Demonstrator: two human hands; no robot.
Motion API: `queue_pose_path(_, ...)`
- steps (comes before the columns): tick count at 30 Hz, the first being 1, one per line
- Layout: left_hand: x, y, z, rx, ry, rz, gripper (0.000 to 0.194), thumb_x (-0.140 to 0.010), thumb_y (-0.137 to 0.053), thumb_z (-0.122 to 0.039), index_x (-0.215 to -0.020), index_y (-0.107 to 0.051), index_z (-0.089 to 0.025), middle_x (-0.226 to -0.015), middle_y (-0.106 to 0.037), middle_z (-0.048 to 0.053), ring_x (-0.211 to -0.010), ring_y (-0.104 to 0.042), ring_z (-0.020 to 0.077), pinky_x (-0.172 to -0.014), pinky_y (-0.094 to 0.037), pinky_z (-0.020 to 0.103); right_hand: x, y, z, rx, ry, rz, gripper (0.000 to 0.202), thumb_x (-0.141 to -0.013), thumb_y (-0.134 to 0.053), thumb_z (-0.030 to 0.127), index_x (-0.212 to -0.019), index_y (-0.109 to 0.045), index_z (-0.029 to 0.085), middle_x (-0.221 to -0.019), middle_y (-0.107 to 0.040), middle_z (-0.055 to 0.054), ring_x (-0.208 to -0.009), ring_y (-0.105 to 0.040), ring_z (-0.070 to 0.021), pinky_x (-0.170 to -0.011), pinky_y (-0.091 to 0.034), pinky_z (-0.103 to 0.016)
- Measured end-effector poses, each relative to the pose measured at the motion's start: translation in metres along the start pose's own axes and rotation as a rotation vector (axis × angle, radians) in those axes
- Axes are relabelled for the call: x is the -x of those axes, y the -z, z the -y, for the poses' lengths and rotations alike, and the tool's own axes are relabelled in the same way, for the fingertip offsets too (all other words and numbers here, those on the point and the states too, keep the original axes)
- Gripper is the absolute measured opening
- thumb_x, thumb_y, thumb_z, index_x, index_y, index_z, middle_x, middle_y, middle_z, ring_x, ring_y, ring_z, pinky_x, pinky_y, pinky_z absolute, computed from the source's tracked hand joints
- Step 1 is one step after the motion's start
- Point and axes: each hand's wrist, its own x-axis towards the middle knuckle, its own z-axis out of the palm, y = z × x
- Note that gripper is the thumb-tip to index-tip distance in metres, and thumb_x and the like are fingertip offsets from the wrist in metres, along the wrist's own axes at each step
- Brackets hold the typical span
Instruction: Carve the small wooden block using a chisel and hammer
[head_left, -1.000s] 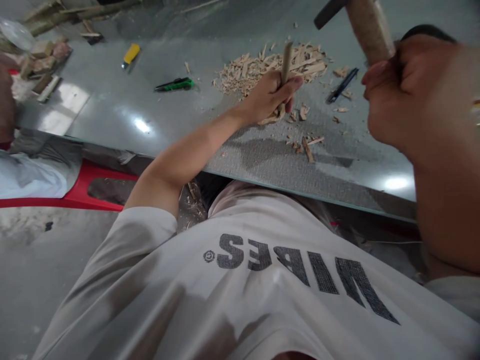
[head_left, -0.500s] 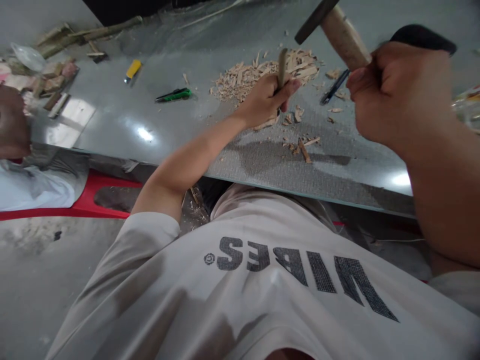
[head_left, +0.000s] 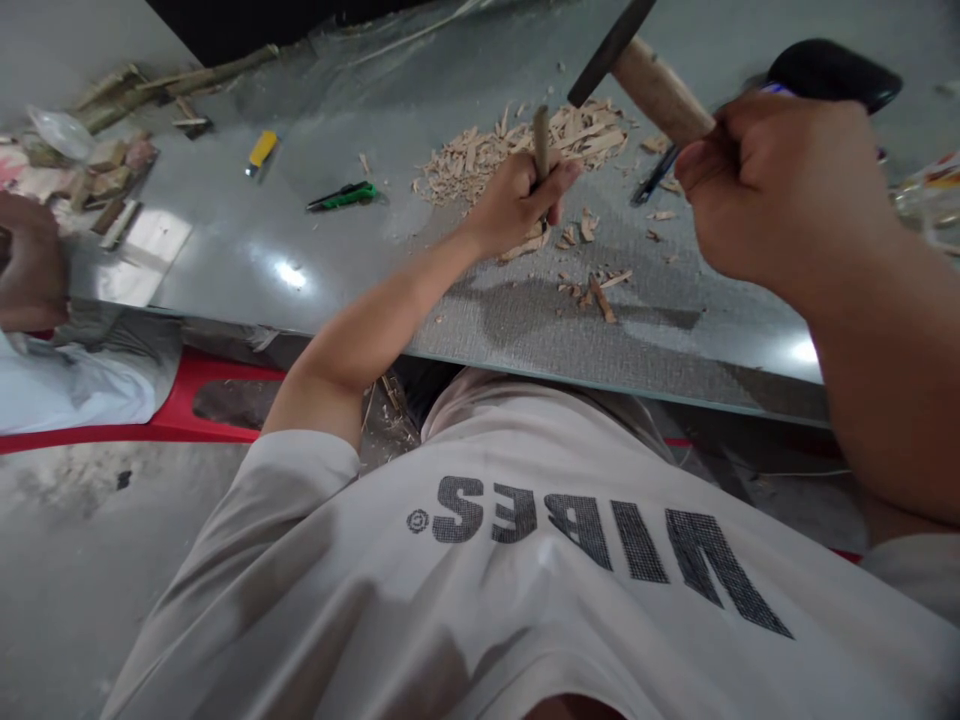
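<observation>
Indoors, a glossy gray tabletop (head_left: 352, 275) stretches above a bare gray floor (head_left: 52, 570), with a red chair (head_left: 169, 405) and another person's arm (head_left: 34, 265) at its left end. The right hand (head_left: 772, 190) grips one hammer (head_left: 660, 90), its pale wooden handle topped by a narrow dark head, raised over the table. The left hand (head_left: 517, 205) closes around one slender tan rod (head_left: 541, 138), held nearly upright beside a heap of pale wood shavings (head_left: 469, 165); its lower end, partly hidden by fingers, appears to meet a wood piece on the table. Three cutters lie about: one yellow (head_left: 262, 150), one green (head_left: 345, 197), one dark blue (head_left: 654, 178), the last near the right hand.
</observation>
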Motion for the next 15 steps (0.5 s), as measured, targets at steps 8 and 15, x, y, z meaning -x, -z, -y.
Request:
queue_pose_path(8,0.0,-0.001,-0.001,-0.008,-0.04,0.005,0.099,-0.111,-0.022,-0.121,-0.071,-0.052,-0.035,-0.071,-0.074,0.01,-0.068,-0.059,0.021,-0.087,-0.062,0.056,0.005,0.009,0.016,0.009,-0.104,0.06,0.037,-0.122,-0.065,0.029,-0.096,-0.04,0.022,-0.085,-0.038,-0.003,-0.08,-0.027,-0.0161,-0.086,-0.027,-0.04)
queue_pose_path(15,0.008,0.008,-0.009,0.012,0.009,0.12,0.089,-0.112,-0.033,-0.12,-0.082,-0.055,-0.039,-0.08,-0.078,0.011,-0.077,-0.066,0.0222,-0.098,-0.069,0.055,0.002,-0.006,-0.006,0.012,-0.024,-0.026,0.038,-0.133,-0.057,0.051,-0.124,-0.078,0.02,-0.113,-0.071,-0.012,-0.087,-0.036,-0.0141,-0.092,-0.032,-0.043)
